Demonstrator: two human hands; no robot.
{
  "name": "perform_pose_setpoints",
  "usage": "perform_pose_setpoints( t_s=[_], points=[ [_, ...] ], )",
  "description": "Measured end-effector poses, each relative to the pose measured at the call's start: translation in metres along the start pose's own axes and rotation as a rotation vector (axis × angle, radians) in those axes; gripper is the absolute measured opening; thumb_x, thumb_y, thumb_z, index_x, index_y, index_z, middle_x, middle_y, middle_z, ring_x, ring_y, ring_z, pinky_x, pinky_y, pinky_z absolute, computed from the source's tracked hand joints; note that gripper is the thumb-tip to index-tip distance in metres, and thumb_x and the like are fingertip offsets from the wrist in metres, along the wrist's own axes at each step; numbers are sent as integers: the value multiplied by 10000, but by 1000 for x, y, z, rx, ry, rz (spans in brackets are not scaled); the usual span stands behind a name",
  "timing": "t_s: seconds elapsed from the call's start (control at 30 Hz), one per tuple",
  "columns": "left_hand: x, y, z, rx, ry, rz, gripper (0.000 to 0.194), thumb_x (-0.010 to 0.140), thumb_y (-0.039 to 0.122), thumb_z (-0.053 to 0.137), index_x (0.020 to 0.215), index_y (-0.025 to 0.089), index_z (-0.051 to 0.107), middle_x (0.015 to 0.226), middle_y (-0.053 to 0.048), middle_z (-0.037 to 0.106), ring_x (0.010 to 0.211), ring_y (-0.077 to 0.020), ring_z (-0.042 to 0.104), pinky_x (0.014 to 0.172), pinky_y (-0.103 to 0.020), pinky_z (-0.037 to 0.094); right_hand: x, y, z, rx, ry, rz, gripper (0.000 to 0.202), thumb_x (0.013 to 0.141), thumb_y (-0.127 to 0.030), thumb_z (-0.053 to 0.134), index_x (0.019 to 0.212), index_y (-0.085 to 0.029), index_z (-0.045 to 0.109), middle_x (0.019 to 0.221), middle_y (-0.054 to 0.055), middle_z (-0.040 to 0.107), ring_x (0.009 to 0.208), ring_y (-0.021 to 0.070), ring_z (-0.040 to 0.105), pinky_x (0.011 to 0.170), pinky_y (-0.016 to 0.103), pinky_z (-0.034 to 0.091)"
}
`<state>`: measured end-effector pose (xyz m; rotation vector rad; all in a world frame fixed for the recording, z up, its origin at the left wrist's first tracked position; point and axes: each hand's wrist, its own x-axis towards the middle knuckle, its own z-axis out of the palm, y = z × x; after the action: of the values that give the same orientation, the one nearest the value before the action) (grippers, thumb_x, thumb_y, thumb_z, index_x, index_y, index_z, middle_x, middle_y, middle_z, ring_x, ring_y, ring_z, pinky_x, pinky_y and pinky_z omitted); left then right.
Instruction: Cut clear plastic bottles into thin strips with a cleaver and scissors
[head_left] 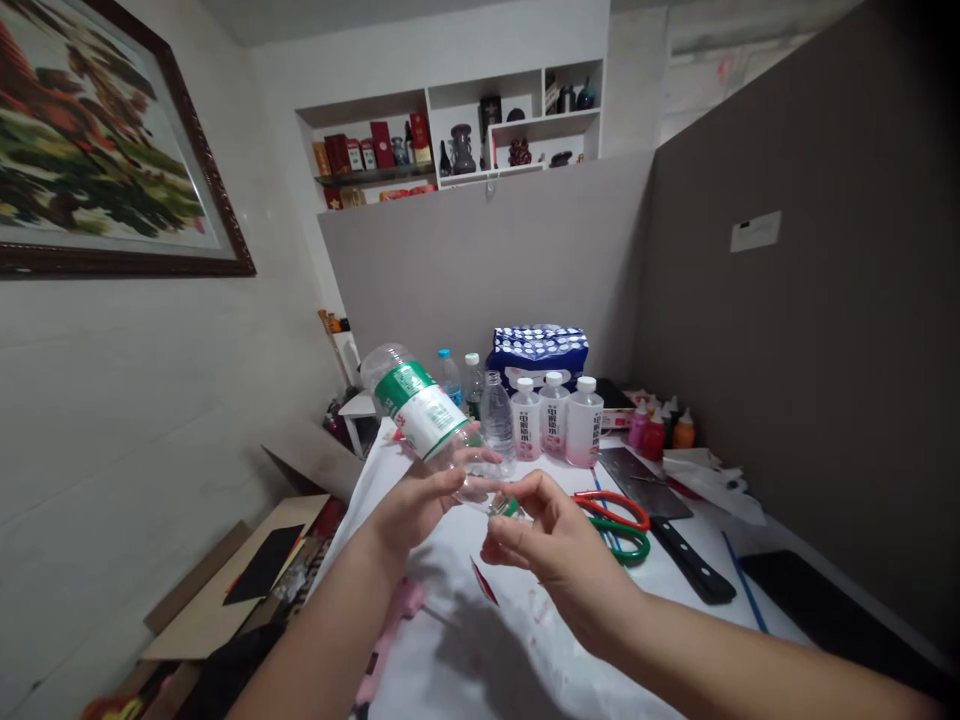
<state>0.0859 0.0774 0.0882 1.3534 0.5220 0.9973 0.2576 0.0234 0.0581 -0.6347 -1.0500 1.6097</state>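
A large clear plastic bottle [421, 408] with a green and white label is held tilted above the table, its base up to the left and its neck down to the right. My left hand [424, 500] supports it from below near the shoulder, fingers around it. My right hand [551, 535] is closed at the neck end, thumb and fingers pinching beside a green band [507, 507]; I cannot tell whether this is a cap or a ring. Under the hands, a small red and white scrap [484, 582] lies on the white table cover [570, 650].
Behind stand an uncapped clear bottle [496, 420], three pink-bottomed bottles [584, 425] and a blue package [540, 352]. To the right lie scissors [630, 545], a cleaver [690, 560] and a dark flat object [817, 595]. Small paint bottles [653, 435] stand farther back. A pink tool [394, 630] lies at left.
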Motion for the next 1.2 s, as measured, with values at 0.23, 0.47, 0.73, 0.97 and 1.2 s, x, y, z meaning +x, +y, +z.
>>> perform_pose_setpoints(
  t_s=[0.23, 0.47, 0.73, 0.97, 1.2],
  points=[
    [1, 3, 1, -235, 106, -19, 314, 691, 209, 627, 1003, 172, 642, 943, -39, 688, 972, -298, 659, 1007, -524, 396, 13, 0, -61, -841, -41, -88, 363, 914, -499, 410, 1132, -249, 556, 998, 61, 651, 890, 209, 648, 752, 383, 524],
    [7, 5, -13, -359, 259, 84, 217, 696, 197, 611, 890, 128, 678, 839, -63, 711, 904, -253, 686, 1041, -497, 407, 42, 2, -156, -1481, 56, -1, 156, 813, -257, 645, 950, -184, 657, 1026, 94, 640, 1024, 245, 557, 915, 444, 421],
    [4, 8, -11, -379, 211, 63, 266, 658, 201, 620, 885, 79, 689, 882, -114, 716, 951, -279, 672, 1013, -452, 442, 50, 6, -164, -1816, 43, 102, 263, 897, -343, 571, 1082, -156, 591, 1052, 58, 619, 901, 182, 606, 794, 388, 509],
    [3, 13, -18, -348, 233, 110, 311, 618, 219, 639, 892, 78, 682, 872, -124, 722, 914, -301, 682, 889, -419, 520, 36, -28, -156, -1772, 175, -64, 211, 730, -171, 647, 921, -149, 561, 964, 121, 627, 905, 259, 575, 758, 362, 430],
    [7, 10, -18, -319, 260, 144, 293, 583, 216, 622, 847, 100, 676, 808, -86, 710, 833, -258, 680, 866, -394, 509, -20, -23, -109, -1028, -16, 164, 504, 811, -716, 379, 755, -220, 451, 673, 49, 622, 556, 179, 590, 472, 261, 407]
  ],
)
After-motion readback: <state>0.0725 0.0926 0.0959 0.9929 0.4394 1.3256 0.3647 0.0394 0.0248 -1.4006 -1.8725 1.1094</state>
